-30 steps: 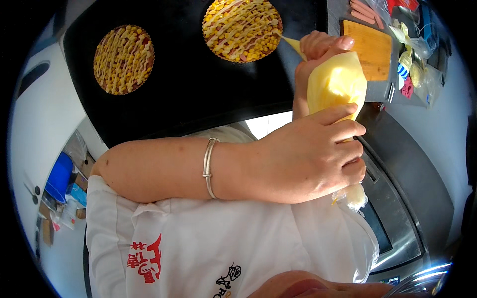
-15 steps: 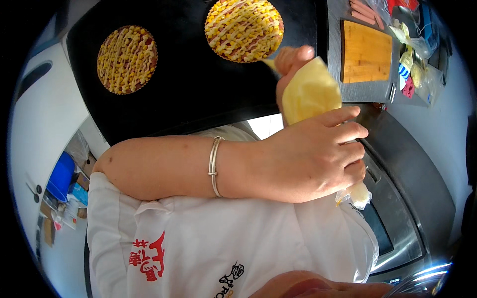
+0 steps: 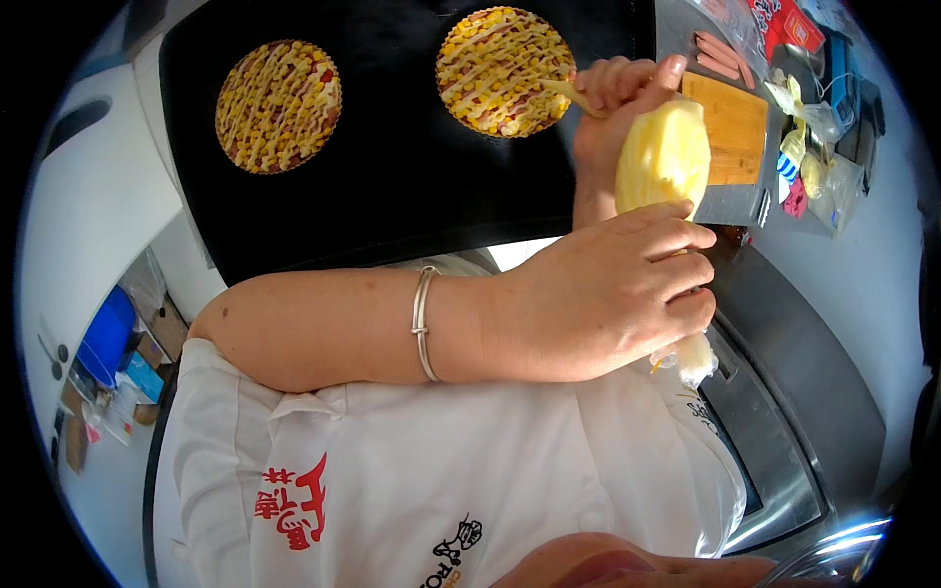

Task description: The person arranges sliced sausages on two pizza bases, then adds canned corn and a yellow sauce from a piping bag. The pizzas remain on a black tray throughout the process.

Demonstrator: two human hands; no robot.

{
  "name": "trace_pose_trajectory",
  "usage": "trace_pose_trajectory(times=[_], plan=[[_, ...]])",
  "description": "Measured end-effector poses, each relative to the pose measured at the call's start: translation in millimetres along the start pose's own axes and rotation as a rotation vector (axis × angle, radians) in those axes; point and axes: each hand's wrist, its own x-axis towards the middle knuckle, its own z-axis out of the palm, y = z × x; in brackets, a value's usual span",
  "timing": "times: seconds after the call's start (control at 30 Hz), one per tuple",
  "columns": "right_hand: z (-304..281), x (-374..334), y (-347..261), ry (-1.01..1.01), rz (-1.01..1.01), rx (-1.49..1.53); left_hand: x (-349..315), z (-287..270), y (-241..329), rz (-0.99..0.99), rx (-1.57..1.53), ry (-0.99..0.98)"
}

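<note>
My left hand (image 3: 613, 294), a silver bangle on its wrist, is closed round the gathered upper end of a clear piping bag (image 3: 665, 157) filled with pale yellow sauce. My right hand (image 3: 627, 98) curls round the lower part of the same bag, near its narrow tip. That tip points left, at the right edge of a round pizza (image 3: 502, 73) topped with corn, pinkish bits and thin pale lines of sauce. A second pizza (image 3: 278, 108), topped alike and striped with sauce, lies farther left. Both sit on a black baking tray (image 3: 412, 196).
Right of the tray, a wooden cutting board (image 3: 730, 132) lies on a metal counter with several pink sausages (image 3: 720, 57) beyond it. Plastic bags (image 3: 833, 186) and a red packet (image 3: 784, 29) crowd the far right. A blue container (image 3: 108, 338) stands low at the left.
The bag's tip has moved from the near right edge of the right pizza farther away along its right side. Both hands still hold the bag. The whole view has shifted slightly.
</note>
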Motion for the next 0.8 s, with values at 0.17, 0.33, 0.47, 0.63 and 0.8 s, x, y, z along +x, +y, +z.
trace_pose_trajectory(times=[0.17, 0.33, 0.47, 0.63, 0.8], plan=[[62, -14, 6, -0.079, 0.036, -0.009, -2, -3, 1, 0.000, 0.015, 0.046], [31, -10, 9, -0.028, 0.250, 0.800, -3, -5, 0, 0.003, 0.058, 0.115], [52, 3, -15, 0.203, 0.085, -0.749, -7, -9, -2, 0.020, 0.091, 0.038], [-11, 0, -10, 0.062, -0.160, -0.287, -3, -4, 2, 0.057, 0.063, -0.029], [-9, -14, -2, 0.131, -0.073, -0.388, -5, 4, 1, 0.035, 0.061, -0.042]])
